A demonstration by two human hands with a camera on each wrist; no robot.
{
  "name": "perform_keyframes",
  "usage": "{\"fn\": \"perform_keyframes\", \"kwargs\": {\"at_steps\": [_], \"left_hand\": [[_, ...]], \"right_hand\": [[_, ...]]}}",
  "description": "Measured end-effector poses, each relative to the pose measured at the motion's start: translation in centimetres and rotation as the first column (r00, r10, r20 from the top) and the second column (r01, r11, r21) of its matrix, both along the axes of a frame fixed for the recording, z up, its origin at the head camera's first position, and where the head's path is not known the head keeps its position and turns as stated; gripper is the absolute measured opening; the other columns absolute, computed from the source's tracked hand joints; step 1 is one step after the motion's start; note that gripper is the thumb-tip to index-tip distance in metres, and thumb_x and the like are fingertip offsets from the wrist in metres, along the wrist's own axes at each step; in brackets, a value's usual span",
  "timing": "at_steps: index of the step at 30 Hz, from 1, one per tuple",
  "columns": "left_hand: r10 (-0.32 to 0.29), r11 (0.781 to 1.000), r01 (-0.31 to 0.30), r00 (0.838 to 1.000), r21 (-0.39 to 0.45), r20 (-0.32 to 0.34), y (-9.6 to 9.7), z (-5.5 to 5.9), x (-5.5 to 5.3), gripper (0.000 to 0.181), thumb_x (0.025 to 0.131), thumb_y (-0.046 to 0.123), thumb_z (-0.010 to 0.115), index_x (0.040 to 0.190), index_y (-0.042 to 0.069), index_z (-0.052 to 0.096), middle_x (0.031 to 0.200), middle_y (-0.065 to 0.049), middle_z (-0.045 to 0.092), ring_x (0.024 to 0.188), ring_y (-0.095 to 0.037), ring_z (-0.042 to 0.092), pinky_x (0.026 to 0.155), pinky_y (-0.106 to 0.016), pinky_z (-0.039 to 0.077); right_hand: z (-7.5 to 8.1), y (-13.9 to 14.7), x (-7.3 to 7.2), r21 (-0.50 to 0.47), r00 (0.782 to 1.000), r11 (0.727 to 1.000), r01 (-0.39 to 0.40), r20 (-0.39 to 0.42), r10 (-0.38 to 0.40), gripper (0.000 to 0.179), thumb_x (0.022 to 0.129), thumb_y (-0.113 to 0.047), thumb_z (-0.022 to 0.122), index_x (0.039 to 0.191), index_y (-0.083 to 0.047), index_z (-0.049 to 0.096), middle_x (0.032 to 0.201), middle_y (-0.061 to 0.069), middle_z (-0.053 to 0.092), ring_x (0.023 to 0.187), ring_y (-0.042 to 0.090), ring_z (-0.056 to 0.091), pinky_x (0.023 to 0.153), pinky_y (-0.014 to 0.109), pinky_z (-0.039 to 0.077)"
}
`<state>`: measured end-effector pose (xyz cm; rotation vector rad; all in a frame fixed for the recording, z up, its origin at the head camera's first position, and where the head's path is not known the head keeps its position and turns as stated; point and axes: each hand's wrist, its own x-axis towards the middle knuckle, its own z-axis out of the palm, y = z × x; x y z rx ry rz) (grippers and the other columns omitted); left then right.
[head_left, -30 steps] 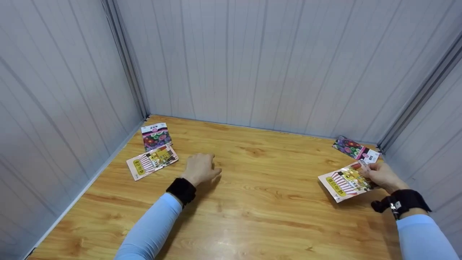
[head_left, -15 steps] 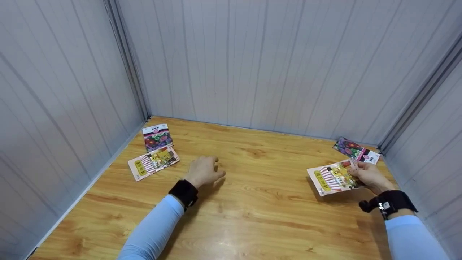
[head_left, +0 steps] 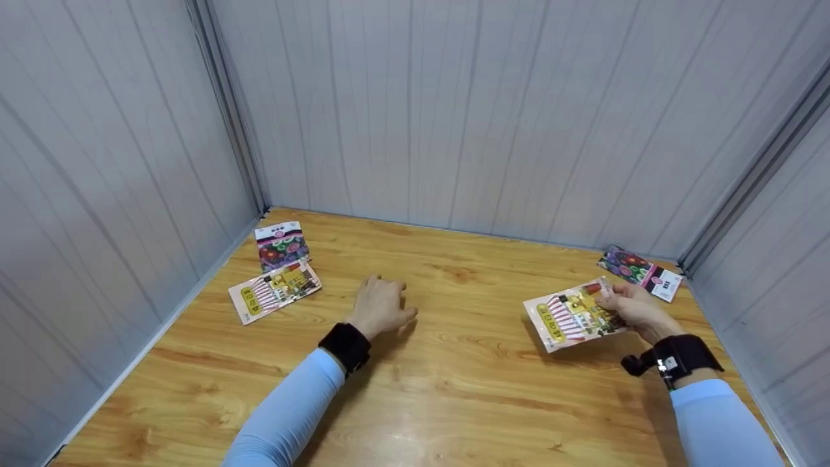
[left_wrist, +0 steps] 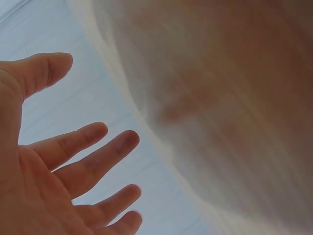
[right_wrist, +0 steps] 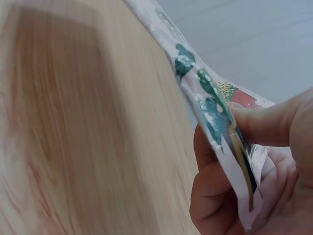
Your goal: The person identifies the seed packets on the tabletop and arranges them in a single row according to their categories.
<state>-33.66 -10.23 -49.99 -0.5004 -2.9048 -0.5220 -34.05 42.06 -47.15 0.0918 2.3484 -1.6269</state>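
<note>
My right hand (head_left: 642,312) pinches a pale pink packet (head_left: 574,314) with a striped, yellow-labelled print. Thumb and curled fingers grip its right edge, and in the right wrist view the packet (right_wrist: 212,105) is seen edge-on, raised over the wood. My left hand (head_left: 382,308) hovers low over the table with fingers loosely spread; the left wrist view shows this hand (left_wrist: 73,161) holding nothing. Left of it lies a second pink packet (head_left: 275,290), its top touching or overlapping a flower-print packet (head_left: 282,245). Another flower-print packet (head_left: 639,271) lies beyond my right hand, near the back right corner.
The wood-grain table (head_left: 454,402) is enclosed by a pale back wall (head_left: 428,117), a left wall (head_left: 110,181) and a right wall (head_left: 778,272). Metal strips run up both back corners.
My right hand has carried the pink packet leftward, away from the flower-print packet at the right, which now shows fully. My left hand has shifted a little to the right.
</note>
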Motion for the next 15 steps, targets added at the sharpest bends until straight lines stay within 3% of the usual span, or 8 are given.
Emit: {"fn": "perform_keyframes", "kwargs": {"at_steps": [3,5,10,15], "left_hand": [[-0.025,1.0,0.025,1.0,0.01,0.003,0.3,-0.2,0.0,0.053,0.097,0.042,0.085,0.13,0.0,0.078,0.125,-0.02,0.084,0.123,-0.043,0.077,0.131,-0.062,0.042],[-0.036,0.999,0.036,0.999,0.018,0.016,0.5,-0.1,0.1,0.054,0.098,0.042,0.084,0.131,0.001,0.078,0.12,-0.018,0.085,0.116,-0.04,0.079,0.128,-0.061,0.045],[-0.055,0.997,0.05,0.994,0.059,0.09,1.1,0.4,0.3,0.056,0.1,0.043,0.082,0.139,0.002,0.076,0.097,-0.013,0.084,0.087,-0.03,0.076,0.106,-0.055,0.06],[-0.053,0.993,0.035,0.986,0.116,0.157,2.0,0.7,0.5,0.06,0.102,0.046,0.08,0.144,0.004,0.073,0.109,-0.012,0.085,0.096,-0.026,0.079,0.097,-0.049,0.065]], "right_hand": [[-0.1,-0.8,0.1,-0.026,1.0,1.0,0.008,0.001,-0.008,0.037,0.114,-0.015,0.062,0.142,0.008,0.051,0.09,-0.01,0.077,0.08,0.004,0.076,0.074,0.022,0.065],[-0.1,-1.3,0.2,-0.059,1.0,0.998,0.022,0.013,-0.021,0.041,0.114,-0.016,0.063,0.146,0.007,0.049,0.092,-0.01,0.077,0.081,0.004,0.076,0.075,0.022,0.065],[0.2,-2.5,0.0,-0.143,0.999,0.989,0.028,0.04,-0.022,0.051,0.116,-0.017,0.06,0.156,0.008,0.04,0.096,-0.009,0.078,0.086,0.004,0.077,0.078,0.021,0.065],[0.3,-4.6,-0.6,-0.23,0.999,0.973,0.008,0.042,0.001,0.049,0.115,-0.014,0.061,0.153,0.01,0.042,0.099,-0.006,0.076,0.089,0.005,0.076,0.082,0.021,0.065]]}}
